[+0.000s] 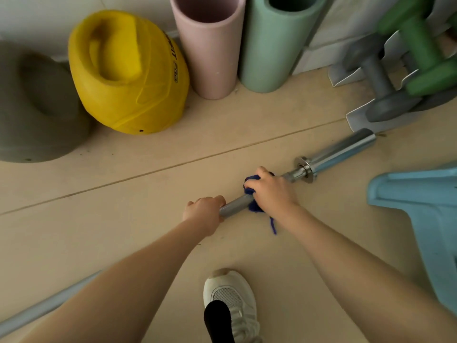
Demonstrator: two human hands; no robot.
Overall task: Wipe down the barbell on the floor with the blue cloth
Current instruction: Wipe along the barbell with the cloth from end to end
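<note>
Head view, landmark: barbell [329, 155], lying on the pale floor [148, 194] on a slant, chrome sleeve up at the right, collar just below the sleeve, shaft running down-left under both hands.
Left hand [205, 214]: fingers curled right round the bare shaft, just left of the cloth, holding it.
Right hand [270, 191]: wrapped over the blue cloth [251, 191] on the shaft, just short of the collar; fingers closed down, cloth bunched between palm and bar.
Cloth: pressed round the bar, a loose thread trailing down below the right wrist.
Shoe [230, 303]: white trainer, near side of the bar, well below the hands.
Yellow ball [128, 70]: far side of the bar, dented, against the wall.
Grey ball [37, 105]: left of the yellow one, also dented.
Pink roll [210, 50] and green roll [269, 45]: upright, far side of the bar, side by side.
Dumbbells [380, 78]: grey and green, on a rack beyond the sleeve end.
Blue plastic piece [420, 201]: right of the collar, near the bar.
</note>
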